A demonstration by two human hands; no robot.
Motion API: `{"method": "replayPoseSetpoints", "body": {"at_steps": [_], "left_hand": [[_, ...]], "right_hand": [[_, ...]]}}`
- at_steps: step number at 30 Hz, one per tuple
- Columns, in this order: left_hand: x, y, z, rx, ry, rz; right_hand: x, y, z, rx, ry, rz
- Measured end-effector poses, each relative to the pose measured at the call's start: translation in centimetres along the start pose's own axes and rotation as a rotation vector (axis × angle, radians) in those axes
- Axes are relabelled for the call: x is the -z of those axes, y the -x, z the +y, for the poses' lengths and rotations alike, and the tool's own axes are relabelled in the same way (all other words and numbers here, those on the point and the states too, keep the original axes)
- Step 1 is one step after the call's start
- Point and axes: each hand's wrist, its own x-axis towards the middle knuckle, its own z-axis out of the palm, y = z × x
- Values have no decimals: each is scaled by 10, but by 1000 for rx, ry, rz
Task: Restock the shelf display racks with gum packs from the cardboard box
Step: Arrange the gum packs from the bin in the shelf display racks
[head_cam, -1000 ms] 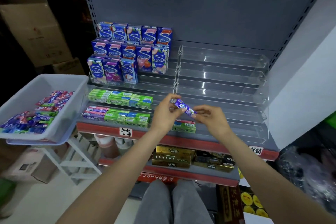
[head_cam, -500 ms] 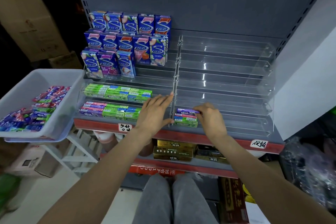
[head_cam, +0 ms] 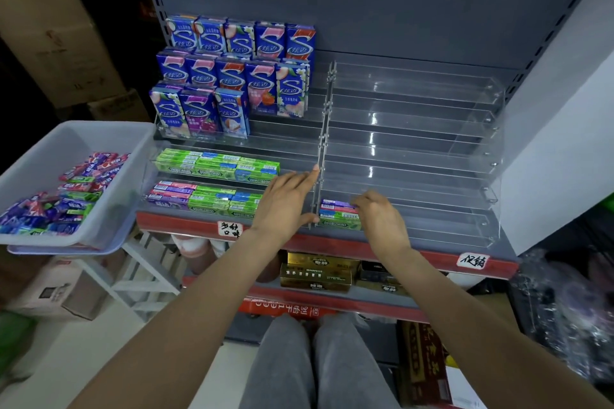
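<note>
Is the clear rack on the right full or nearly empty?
Nearly empty: the right rack holds only a small stack of gum packs in its lowest tier; upper tiers are bare.

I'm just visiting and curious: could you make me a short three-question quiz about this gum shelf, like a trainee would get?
1. True or false: the right clear rack has gum on every tier.
2. Where do the loose gum sticks wait? A) white bin B) floor C) top tier
3. Which hand touches the small stack of gum packs?

Key: 1 false, only the bottom tier. 2 A. 3 the right hand; the left hand rests flat against the divider.
</note>
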Motion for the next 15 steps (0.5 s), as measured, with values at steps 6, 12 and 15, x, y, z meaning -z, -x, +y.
{"method": "replayPoseSetpoints", "body": {"at_steps": [6, 12, 15], "left_hand": [[-2, 1, -2, -16, -18, 14], [2, 3, -3, -31, 6, 17], [7, 11, -6, -5, 95, 74]], "right_hand": [[-1, 9, 0, 4, -37, -27], [17, 3, -13, -66, -114, -131], [25, 1, -19, -91, -135, -169]]}}
